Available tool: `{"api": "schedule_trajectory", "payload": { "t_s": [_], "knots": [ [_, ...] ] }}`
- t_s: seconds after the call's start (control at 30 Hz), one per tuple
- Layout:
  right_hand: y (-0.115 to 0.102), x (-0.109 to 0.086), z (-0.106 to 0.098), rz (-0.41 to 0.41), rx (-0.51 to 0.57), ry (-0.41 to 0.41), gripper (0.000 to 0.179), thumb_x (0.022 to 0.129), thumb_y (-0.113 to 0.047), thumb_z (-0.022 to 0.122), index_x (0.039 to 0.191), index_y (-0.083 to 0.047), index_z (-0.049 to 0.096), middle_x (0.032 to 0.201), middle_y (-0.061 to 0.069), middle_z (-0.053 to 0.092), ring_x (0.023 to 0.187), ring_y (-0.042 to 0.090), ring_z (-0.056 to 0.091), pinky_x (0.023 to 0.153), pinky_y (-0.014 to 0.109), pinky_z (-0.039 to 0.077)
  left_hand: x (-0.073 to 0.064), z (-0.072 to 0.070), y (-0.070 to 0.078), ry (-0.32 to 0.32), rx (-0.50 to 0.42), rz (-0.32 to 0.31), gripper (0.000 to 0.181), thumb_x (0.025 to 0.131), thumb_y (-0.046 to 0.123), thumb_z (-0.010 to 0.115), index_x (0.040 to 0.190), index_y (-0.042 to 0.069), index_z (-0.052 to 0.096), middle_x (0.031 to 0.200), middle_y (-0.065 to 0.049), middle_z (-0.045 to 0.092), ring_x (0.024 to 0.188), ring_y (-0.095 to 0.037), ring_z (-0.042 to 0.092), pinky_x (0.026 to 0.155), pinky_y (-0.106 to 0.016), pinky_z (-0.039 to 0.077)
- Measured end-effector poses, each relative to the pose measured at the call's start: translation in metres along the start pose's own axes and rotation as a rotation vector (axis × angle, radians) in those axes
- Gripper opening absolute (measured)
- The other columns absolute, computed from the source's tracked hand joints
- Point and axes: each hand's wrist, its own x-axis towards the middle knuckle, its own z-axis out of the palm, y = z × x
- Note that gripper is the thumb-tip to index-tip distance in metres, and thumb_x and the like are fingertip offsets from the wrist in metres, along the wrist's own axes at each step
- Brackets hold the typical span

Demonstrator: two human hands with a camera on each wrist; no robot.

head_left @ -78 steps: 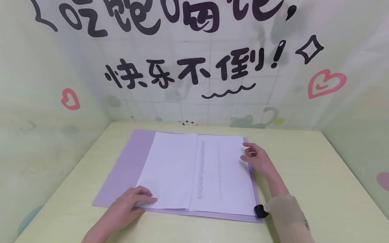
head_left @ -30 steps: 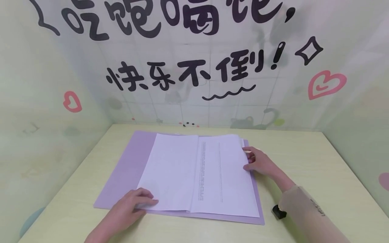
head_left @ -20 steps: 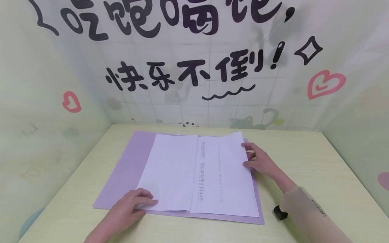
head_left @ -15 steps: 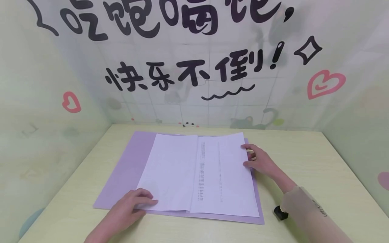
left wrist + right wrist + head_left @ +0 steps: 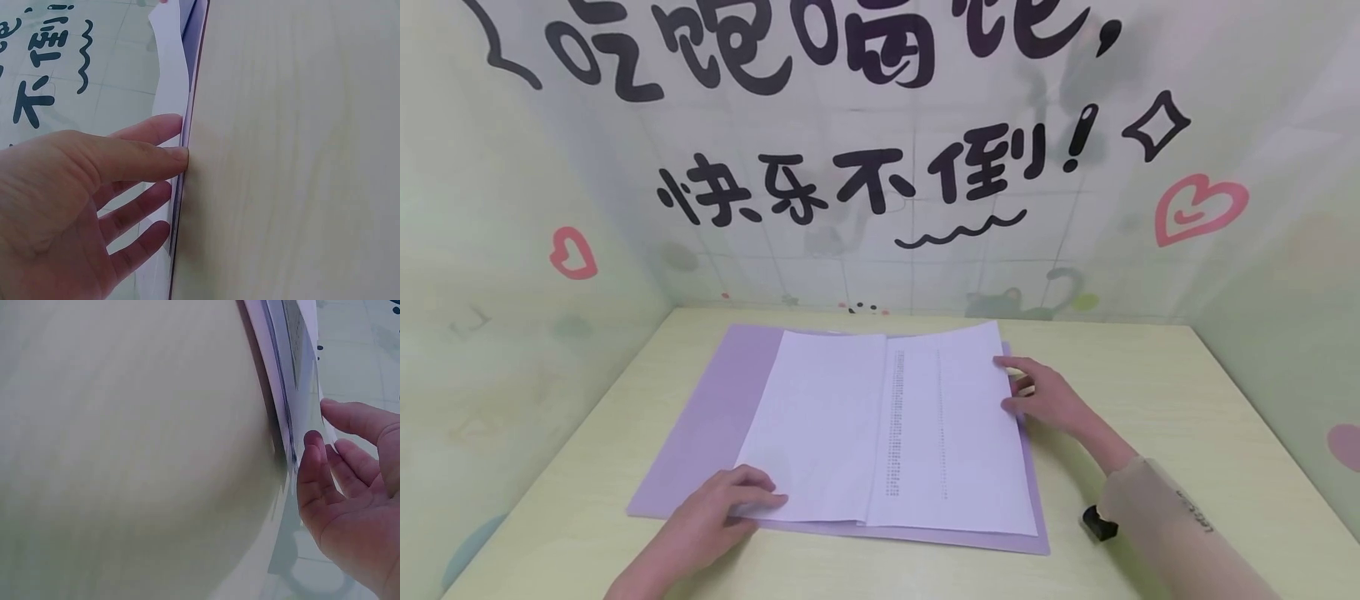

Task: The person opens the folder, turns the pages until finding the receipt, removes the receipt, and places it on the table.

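A purple folder point(image 5: 718, 425) lies spread on the table with white sheets in it. Its left page point(image 5: 820, 417) is blank; the right page point(image 5: 973, 433) carries columns of small print. My left hand point(image 5: 718, 512) rests at the near left corner of the blank page, fingers on the paper. In the left wrist view, the thumb point(image 5: 169, 162) of that hand is at the folder's near edge. On the other side my right hand point(image 5: 1048, 396) pinches the right edge of the printed page, whose far corner is raised. Some of its fingers point(image 5: 312, 453) are curled by the sheet edge in the right wrist view.
A pale wooden table point(image 5: 1172, 417) lies under everything. Behind it stands a wall covering point(image 5: 820, 275) with black characters and hearts. A small black object point(image 5: 1099, 523) is beside the right sleeve point(image 5: 1180, 525).
Since the oldest frame, my right hand has come to hold the printed page's edge, and the far corner has risen. The right sleeve has swung rightward. My left hand stays almost in place.
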Motion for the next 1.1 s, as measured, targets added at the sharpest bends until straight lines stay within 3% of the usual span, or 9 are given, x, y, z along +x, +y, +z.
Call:
{"api": "schedule_trajectory", "payload": {
  "t_s": [0.13,0.37,0.67,0.83,1.1],
  "knots": [
    [-0.001,0.001,-0.006,-0.024,-0.039,-0.026,0.065,0.087,-0.01,0.073,0.146,-0.007,0.046,0.123,0.023,0.06,0.108,0.034,0.06,0.075,0.028,0.052,-0.001,0.0,-0.001,0.002,0.004,0.005,0.045,0.068,0.001,0.082,0.104,0.028,0.077,0.109,0.008,0.066,0.1,-0.019,0.06,0.082,-0.033,0.054],
    [-0.002,0.005,-0.02,-0.105,-0.1,-0.069,0.061,0.088,-0.016,0.073,0.144,-0.008,0.049,0.142,0.018,0.053,0.111,0.031,0.062,0.08,0.03,0.054,-0.001,0.001,-0.002,0.005,-0.02,0.022,0.046,0.067,0.0,0.083,0.103,0.027,0.077,0.108,0.008,0.065,0.099,-0.015,0.059,0.079,-0.03,0.053],
    [-0.015,0.014,-0.039,-0.194,-0.155,-0.057,0.045,0.094,-0.007,0.061,0.138,-0.011,0.056,0.135,0.014,0.061,0.108,0.028,0.065,0.077,0.029,0.053,0.0,0.0,-0.002,0.005,-0.005,0.013,0.045,0.068,0.001,0.083,0.104,0.027,0.075,0.108,0.009,0.066,0.099,-0.015,0.06,0.082,-0.032,0.053],
    [-0.023,0.02,-0.045,-0.251,-0.149,-0.052,0.041,0.095,0.001,0.053,0.135,-0.009,0.058,0.136,0.013,0.061,0.108,0.028,0.065,0.083,0.028,0.055,-0.001,0.002,-0.001,0.039,0.034,0.006,0.043,0.067,0.004,0.084,0.101,0.028,0.074,0.108,0.008,0.069,0.098,-0.016,0.061,0.084,-0.035,0.053],
    [-0.036,0.032,-0.043,-0.282,-0.152,0.008,0.032,0.096,0.001,0.056,0.126,-0.008,0.062,0.127,0.012,0.065,0.108,0.028,0.064,0.089,0.042,0.054,-0.004,0.002,0.0,0.055,0.081,0.034,0.045,0.065,0.004,0.085,0.1,0.028,0.072,0.109,0.008,0.071,0.098,-0.017,0.065,0.083,-0.038,0.056]
  ]
}}
